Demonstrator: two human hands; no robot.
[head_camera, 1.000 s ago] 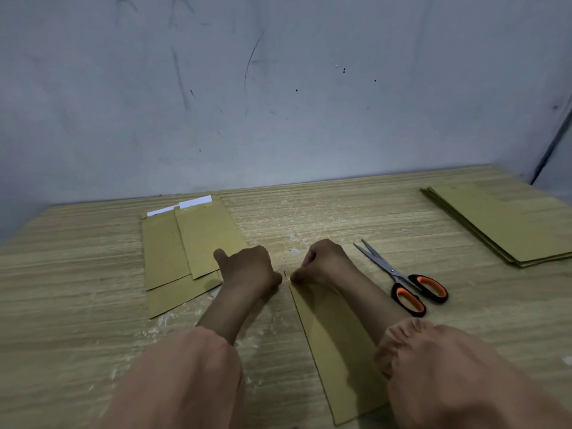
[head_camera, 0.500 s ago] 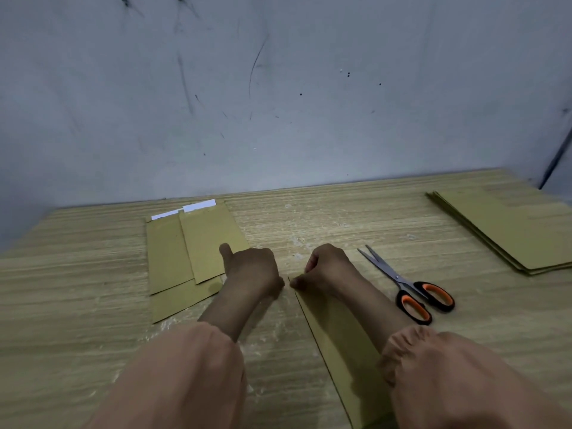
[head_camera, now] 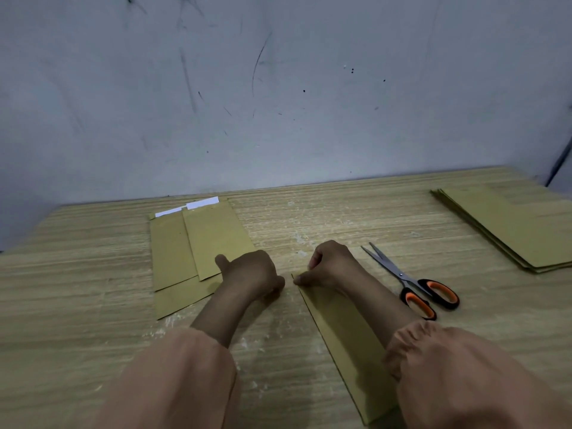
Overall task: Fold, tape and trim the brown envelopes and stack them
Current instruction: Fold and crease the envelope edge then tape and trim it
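The right hand (head_camera: 329, 266) has its grip curled tight, fingertips pinching the far corner of a long folded brown paper envelope (head_camera: 340, 342) that lies flat on the pale wood-grain desk (head_camera: 77, 289) and runs back under the right forearm. Just left of that grip, the left hand (head_camera: 252, 272) is fisted with the thumb up, holding nothing I can see. Right of the grip lie orange-handled steel scissors (head_camera: 414, 284). Beyond the left hand sit 3 overlapping finished brown envelopes (head_camera: 198, 249); far right, a stack of flat brown envelopes (head_camera: 513, 230).

- Left sleeve (head_camera: 173, 382): loose peach-pink cloth, pushed up, forearm bare.
- Right sleeve (head_camera: 458, 373): same peach-pink cloth, gathered elastic cuff, forearm bare.
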